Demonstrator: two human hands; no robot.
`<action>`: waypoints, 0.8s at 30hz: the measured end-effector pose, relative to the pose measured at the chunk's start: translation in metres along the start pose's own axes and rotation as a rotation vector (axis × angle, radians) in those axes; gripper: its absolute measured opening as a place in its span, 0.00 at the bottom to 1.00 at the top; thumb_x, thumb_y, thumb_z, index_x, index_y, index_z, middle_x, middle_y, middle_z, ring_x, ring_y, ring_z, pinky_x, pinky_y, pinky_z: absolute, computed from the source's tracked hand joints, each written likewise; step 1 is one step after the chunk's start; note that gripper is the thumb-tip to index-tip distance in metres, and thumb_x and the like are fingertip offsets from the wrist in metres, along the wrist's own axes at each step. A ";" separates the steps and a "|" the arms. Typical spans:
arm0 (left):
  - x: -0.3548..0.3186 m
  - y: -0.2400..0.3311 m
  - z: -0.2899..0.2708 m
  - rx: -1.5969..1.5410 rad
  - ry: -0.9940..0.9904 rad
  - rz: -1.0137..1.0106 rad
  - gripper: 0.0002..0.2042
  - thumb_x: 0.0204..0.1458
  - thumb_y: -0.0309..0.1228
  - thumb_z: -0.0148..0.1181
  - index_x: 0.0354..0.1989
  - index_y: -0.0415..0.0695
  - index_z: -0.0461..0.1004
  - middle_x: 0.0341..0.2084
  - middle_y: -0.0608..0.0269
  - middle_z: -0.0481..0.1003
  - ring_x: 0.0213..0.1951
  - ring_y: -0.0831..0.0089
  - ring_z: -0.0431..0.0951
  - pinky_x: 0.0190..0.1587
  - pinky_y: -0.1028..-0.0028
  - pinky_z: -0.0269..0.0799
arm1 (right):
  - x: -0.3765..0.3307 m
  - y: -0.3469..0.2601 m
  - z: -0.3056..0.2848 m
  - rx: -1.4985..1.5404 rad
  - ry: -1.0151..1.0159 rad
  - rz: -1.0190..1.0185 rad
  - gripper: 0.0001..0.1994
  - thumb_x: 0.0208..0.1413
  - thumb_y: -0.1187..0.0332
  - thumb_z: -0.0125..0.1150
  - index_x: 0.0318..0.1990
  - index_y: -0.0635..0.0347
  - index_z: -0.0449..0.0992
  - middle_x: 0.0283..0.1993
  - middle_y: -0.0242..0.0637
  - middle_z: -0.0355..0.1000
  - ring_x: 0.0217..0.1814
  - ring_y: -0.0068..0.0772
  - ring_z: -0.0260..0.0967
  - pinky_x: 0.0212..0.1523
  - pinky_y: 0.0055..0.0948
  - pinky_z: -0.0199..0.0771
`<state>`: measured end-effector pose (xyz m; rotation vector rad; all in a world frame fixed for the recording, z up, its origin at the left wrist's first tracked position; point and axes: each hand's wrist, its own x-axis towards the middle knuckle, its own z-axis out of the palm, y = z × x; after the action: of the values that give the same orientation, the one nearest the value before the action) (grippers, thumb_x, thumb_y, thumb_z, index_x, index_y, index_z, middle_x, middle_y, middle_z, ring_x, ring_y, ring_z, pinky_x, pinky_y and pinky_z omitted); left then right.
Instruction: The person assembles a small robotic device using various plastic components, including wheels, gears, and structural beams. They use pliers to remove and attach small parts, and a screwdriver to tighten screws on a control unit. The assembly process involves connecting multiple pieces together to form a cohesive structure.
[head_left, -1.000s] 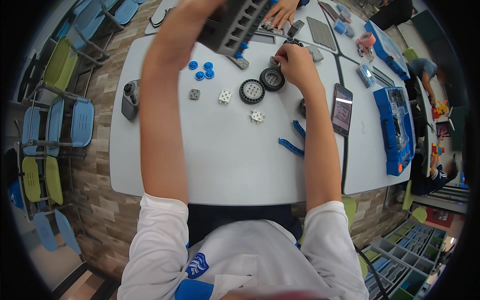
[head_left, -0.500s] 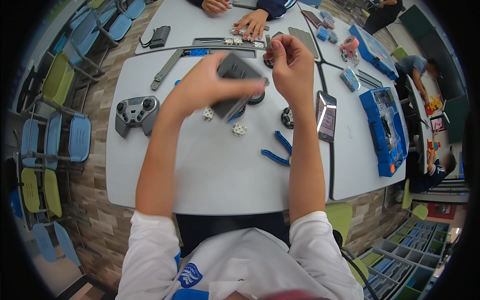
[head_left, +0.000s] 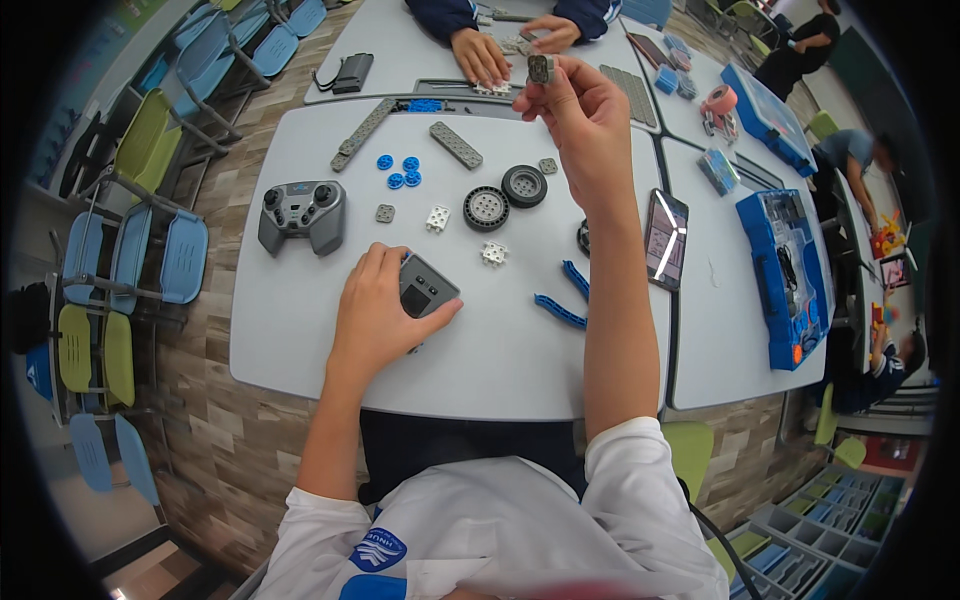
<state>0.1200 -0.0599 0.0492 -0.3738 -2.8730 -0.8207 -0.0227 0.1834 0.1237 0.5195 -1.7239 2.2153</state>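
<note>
While the pale grey, smooth-topped table point(head_left: 300, 330) fills most of the view, the left hand point(head_left: 375, 320) lies flat on it with the forearm stretched straight out from the body, fingers curled loosely around a dark grey boxy plastic hub point(head_left: 425, 290) — thumb along its near edge, the block resting on the tabletop. The right hand point(head_left: 585, 110) is raised well above the table on an upright forearm, its fingertips pinched on a small grey square block point(head_left: 541, 68) held at the far edge of the view; its surface detail is too small to tell for sure. Farther out lie a grey game-style controller point(head_left: 302, 215), two black ribbed rubber wheels point(head_left: 505, 197) and two blue curved plastic beams point(head_left: 565, 297).
</note>
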 end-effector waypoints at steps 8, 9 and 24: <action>0.020 0.003 -0.020 -0.009 -0.112 -0.035 0.37 0.50 0.52 0.75 0.56 0.30 0.78 0.44 0.48 0.75 0.47 0.53 0.79 0.54 0.58 0.77 | -0.009 -0.017 0.020 -0.010 -0.148 -0.039 0.12 0.74 0.64 0.60 0.48 0.66 0.78 0.38 0.35 0.79 0.40 0.24 0.76 0.44 0.25 0.74; 0.029 0.006 -0.028 -0.068 -0.024 0.058 0.35 0.53 0.52 0.74 0.57 0.30 0.78 0.44 0.48 0.76 0.46 0.53 0.79 0.53 0.59 0.77 | -0.011 -0.019 0.024 -0.022 -0.172 -0.056 0.12 0.74 0.64 0.60 0.49 0.66 0.78 0.40 0.35 0.78 0.41 0.25 0.76 0.43 0.25 0.73; 0.154 0.072 -0.067 -0.504 0.216 0.369 0.28 0.76 0.42 0.42 0.28 0.32 0.77 0.14 0.49 0.74 0.20 0.57 0.78 0.29 0.62 0.73 | -0.023 -0.041 0.040 -0.860 -0.166 -0.576 0.11 0.54 0.79 0.69 0.45 0.65 0.78 0.34 0.39 0.77 0.34 0.33 0.77 0.35 0.28 0.74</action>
<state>-0.0043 -0.0057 0.1713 -0.7818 -2.2701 -1.3957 0.0198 0.1545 0.1582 0.8313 -2.0467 0.9429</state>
